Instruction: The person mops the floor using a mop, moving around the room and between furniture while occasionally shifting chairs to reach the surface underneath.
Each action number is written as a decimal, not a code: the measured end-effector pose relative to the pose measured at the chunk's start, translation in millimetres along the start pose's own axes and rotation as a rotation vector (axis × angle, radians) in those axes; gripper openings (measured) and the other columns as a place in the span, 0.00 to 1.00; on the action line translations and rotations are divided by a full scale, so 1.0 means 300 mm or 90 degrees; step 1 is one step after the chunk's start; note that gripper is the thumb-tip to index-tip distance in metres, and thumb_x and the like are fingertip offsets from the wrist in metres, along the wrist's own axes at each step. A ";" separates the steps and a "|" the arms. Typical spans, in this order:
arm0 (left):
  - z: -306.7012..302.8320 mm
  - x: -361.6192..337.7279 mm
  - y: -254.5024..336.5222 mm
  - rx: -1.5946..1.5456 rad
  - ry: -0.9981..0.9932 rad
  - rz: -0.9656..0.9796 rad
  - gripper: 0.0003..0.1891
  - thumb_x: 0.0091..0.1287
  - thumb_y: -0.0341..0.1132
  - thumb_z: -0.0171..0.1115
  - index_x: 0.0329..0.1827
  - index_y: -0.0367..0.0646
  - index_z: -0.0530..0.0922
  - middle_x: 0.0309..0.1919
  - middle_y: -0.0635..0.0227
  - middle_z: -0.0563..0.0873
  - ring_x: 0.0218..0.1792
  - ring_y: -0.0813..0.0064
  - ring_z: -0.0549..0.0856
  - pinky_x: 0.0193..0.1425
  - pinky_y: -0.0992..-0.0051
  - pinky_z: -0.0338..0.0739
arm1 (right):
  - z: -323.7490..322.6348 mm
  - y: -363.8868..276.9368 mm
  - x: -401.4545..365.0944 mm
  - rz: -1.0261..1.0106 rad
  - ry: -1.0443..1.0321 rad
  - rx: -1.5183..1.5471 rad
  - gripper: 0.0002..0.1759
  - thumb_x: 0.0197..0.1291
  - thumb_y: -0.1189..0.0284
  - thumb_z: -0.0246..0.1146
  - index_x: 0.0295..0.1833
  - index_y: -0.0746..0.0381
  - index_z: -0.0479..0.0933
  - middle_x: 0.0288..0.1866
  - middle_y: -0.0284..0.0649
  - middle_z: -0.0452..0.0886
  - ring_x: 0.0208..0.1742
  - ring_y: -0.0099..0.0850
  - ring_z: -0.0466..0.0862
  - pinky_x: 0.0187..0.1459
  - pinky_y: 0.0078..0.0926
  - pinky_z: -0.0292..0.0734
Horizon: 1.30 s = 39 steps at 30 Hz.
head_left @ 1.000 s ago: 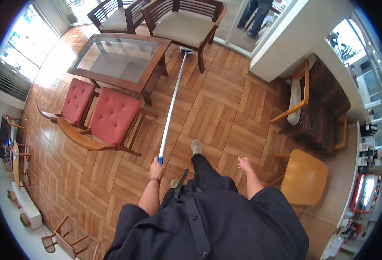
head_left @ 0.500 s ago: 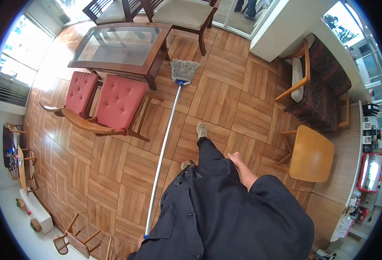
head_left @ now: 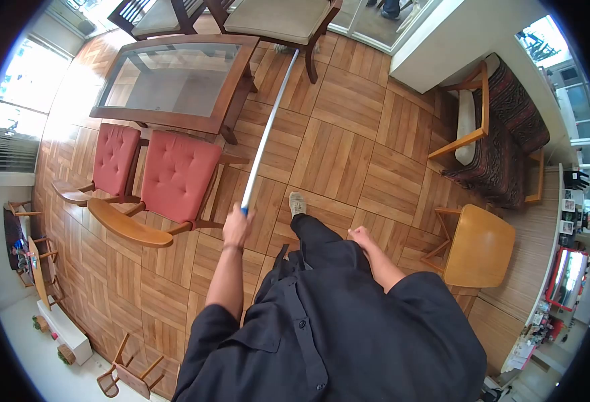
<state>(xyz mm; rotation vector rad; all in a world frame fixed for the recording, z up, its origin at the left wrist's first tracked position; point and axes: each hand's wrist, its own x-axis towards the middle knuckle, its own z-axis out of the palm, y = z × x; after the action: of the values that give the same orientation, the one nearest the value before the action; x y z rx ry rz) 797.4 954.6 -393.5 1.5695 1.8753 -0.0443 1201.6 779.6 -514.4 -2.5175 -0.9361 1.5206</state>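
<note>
Starting on the left, between nine and ten o'clock, we see two red-cushioned chairs (head_left: 180,175) facing a low, glass-topped desk (head_left: 174,84), which stands between ten and eleven; we take them to be drawn close so that sitters can reach its top.

Between eight and nine o'clock of the middle, the left grip (head_left: 237,226) closes around the near part of the mop (head_left: 263,149), just below a blue sleeve (head_left: 245,210) on the pole. We judge that the arm is stretched and the hold kept far back so that the pole gains reach: it slants away between twelve and one o'clock, and its far end goes in under the cream-seated chair (head_left: 278,20) at twelve, over the wooden floor (head_left: 338,154). The pole looks slim, straight and pale silver; of the mop head (head_left: 281,49) we see only a little grey, the seat hiding the rest.

At four o'clock the right grip (head_left: 363,240) hangs near the thigh, fingers curled narrow, with nothing visible in it; probably one arm is enough for so light a pole. We cannot tell whether it touches the trousers (head_left: 325,240). Farther right, a patterned armchair (head_left: 502,134) stands between two and three o'clock, and a plain wooden seat (head_left: 479,244) between three and four.
</note>
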 end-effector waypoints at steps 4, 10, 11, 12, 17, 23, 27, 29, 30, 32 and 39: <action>-0.100 0.308 0.342 -0.042 -0.015 0.079 0.27 0.69 0.51 0.62 0.61 0.41 0.69 0.43 0.40 0.87 0.48 0.41 0.87 0.51 0.46 0.80 | -0.089 -0.103 0.125 -0.106 0.070 -0.031 0.23 0.66 0.50 0.65 0.36 0.62 0.76 0.24 0.38 0.82 0.26 0.28 0.83 0.32 0.33 0.78; -0.198 0.176 0.468 -0.126 -0.142 0.047 0.26 0.68 0.47 0.62 0.58 0.34 0.69 0.40 0.43 0.87 0.43 0.46 0.88 0.48 0.53 0.82 | -0.116 -0.427 0.126 -0.169 0.104 0.001 0.25 0.65 0.50 0.64 0.40 0.66 0.79 0.35 0.50 0.86 0.40 0.43 0.86 0.45 0.41 0.79; -0.190 0.112 0.427 -0.111 -0.114 0.060 0.25 0.69 0.45 0.62 0.57 0.32 0.70 0.39 0.43 0.87 0.42 0.47 0.88 0.47 0.55 0.81 | -0.087 -0.469 0.142 -0.175 0.059 0.043 0.25 0.65 0.50 0.64 0.41 0.65 0.79 0.34 0.47 0.86 0.38 0.39 0.86 0.42 0.39 0.80; -0.089 0.101 0.306 -0.043 -0.057 0.110 0.25 0.68 0.46 0.62 0.56 0.33 0.70 0.39 0.42 0.87 0.42 0.47 0.88 0.47 0.54 0.81 | -0.041 -0.495 0.146 -0.180 0.013 0.086 0.25 0.66 0.50 0.64 0.41 0.65 0.79 0.34 0.45 0.86 0.36 0.35 0.86 0.40 0.36 0.80; -0.012 -0.470 -0.242 -0.117 -0.080 0.062 0.28 0.67 0.50 0.62 0.63 0.43 0.66 0.40 0.36 0.86 0.47 0.36 0.85 0.50 0.46 0.78 | 0.281 -0.639 -0.158 -0.267 -0.070 0.225 0.21 0.70 0.54 0.64 0.42 0.64 0.76 0.31 0.34 0.81 0.28 0.20 0.79 0.31 0.22 0.77; 0.063 -1.353 -1.083 -0.095 -0.064 -0.069 0.28 0.58 0.38 0.69 0.63 0.50 0.72 0.40 0.43 0.85 0.43 0.37 0.84 0.44 0.49 0.78 | 0.642 -0.379 -0.427 -0.277 -0.122 0.037 0.22 0.68 0.51 0.66 0.39 0.62 0.77 0.28 0.34 0.82 0.27 0.23 0.79 0.32 0.26 0.77; 0.031 -1.842 -1.371 0.048 -0.045 -0.314 0.13 0.55 0.36 0.67 0.44 0.48 0.80 0.33 0.48 0.86 0.40 0.42 0.85 0.41 0.51 0.79 | 0.720 -0.260 -0.538 -0.211 -0.144 -0.029 0.23 0.67 0.51 0.65 0.42 0.63 0.76 0.28 0.35 0.82 0.27 0.23 0.79 0.28 0.27 0.76; -0.043 -1.911 -1.340 0.145 0.036 -0.322 0.10 0.56 0.37 0.67 0.38 0.47 0.80 0.29 0.50 0.85 0.36 0.44 0.86 0.38 0.51 0.79 | 0.735 -0.260 -0.575 -0.241 -0.156 -0.064 0.25 0.67 0.50 0.64 0.42 0.65 0.78 0.33 0.42 0.85 0.33 0.32 0.84 0.37 0.33 0.80; -0.059 -1.923 -1.333 0.194 0.077 -0.325 0.08 0.56 0.38 0.66 0.35 0.47 0.80 0.27 0.51 0.85 0.34 0.45 0.86 0.36 0.51 0.79 | 0.739 -0.271 -0.587 -0.263 -0.156 -0.092 0.26 0.66 0.50 0.64 0.42 0.65 0.79 0.35 0.44 0.86 0.37 0.34 0.86 0.40 0.34 0.80; -0.096 -1.823 -1.305 0.295 0.180 -0.154 0.07 0.57 0.38 0.66 0.33 0.46 0.79 0.24 0.52 0.84 0.30 0.46 0.86 0.33 0.50 0.79 | 0.725 -0.309 -0.636 -0.282 -0.165 -0.135 0.28 0.64 0.48 0.63 0.44 0.65 0.81 0.42 0.50 0.88 0.48 0.43 0.87 0.50 0.39 0.80; -0.182 -1.230 -1.224 0.315 0.181 0.013 0.08 0.58 0.38 0.64 0.33 0.45 0.78 0.25 0.54 0.85 0.31 0.50 0.86 0.34 0.52 0.80 | 0.574 -0.354 -0.686 -0.319 -0.113 -0.128 0.27 0.64 0.47 0.64 0.46 0.64 0.80 0.45 0.52 0.87 0.49 0.45 0.86 0.50 0.40 0.80</action>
<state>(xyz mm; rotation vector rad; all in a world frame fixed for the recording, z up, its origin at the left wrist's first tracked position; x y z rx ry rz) 462.8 562.2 -304.7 2.0114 2.1820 -0.3121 942.6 715.0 -404.6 -2.0428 -1.6657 1.5533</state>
